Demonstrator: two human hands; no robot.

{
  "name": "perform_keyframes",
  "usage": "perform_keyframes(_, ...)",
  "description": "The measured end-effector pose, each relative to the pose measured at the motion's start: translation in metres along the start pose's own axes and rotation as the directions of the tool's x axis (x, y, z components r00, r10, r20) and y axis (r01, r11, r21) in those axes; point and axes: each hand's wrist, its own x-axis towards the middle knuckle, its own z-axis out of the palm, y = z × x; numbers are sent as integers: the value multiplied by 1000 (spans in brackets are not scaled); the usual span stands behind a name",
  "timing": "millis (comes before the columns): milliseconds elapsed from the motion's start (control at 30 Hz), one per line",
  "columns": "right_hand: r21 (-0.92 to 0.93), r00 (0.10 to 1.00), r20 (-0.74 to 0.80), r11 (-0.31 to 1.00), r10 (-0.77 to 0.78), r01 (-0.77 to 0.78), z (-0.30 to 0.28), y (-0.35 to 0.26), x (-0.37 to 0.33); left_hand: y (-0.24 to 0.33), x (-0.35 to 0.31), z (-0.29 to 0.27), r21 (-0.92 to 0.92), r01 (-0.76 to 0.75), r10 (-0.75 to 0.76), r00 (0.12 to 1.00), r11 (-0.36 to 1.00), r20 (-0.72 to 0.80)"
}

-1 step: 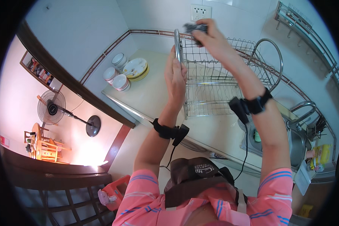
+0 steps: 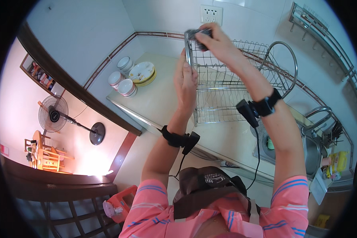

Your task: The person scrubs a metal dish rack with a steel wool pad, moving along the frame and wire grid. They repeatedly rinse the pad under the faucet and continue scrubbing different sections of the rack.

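Observation:
A two-tier wire dish rack (image 2: 222, 84) with curved metal tube ends stands on the counter against the tiled wall. My left hand (image 2: 185, 81) is closed around the tube at the rack's left end, below its top bend. In my right hand (image 2: 215, 38) is a dark grey, crumpled scouring pad (image 2: 202, 39), pressed against the top of that same tube. The fingers partly hide the pad, and motion blurs it a little. My right forearm passes over the rack and covers part of its wires.
Stacked bowls (image 2: 126, 87) and patterned plates (image 2: 142, 72) sit on the counter (image 2: 159, 99) to the left. At the right are a sink (image 2: 312, 152) with a faucet (image 2: 319, 113) and a wall rail with hooks (image 2: 325, 41). A socket (image 2: 211, 15) is on the wall behind.
My right hand has shifted slightly left and down, bringing the scouring pad onto the top of the tube. My left hand keeps its hold in nearly the same place.

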Motion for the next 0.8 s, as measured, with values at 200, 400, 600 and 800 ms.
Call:
perform_keyframes(200, -572, 970, 134, 783, -204, 244, 13, 30, 21, -5, -1, 1, -62, 38, -38, 999, 997, 4)
perform_keyframes(400, -613, 987, 126, 775, -95, 153, 25, 22, -33, -11, 2, 8, -167, 11, -21, 998, 986, -60)
perform_keyframes(600, -682, 957, 171, 673, -236, 288, 34, 13, 44, -7, -6, 0, -113, 95, -97, 995, 989, -14)
perform_keyframes(800, -676, 924, 381, 685, 13, 270, 38, -14, 57, -3, -7, -3, -90, 112, -118, 992, 990, -55)
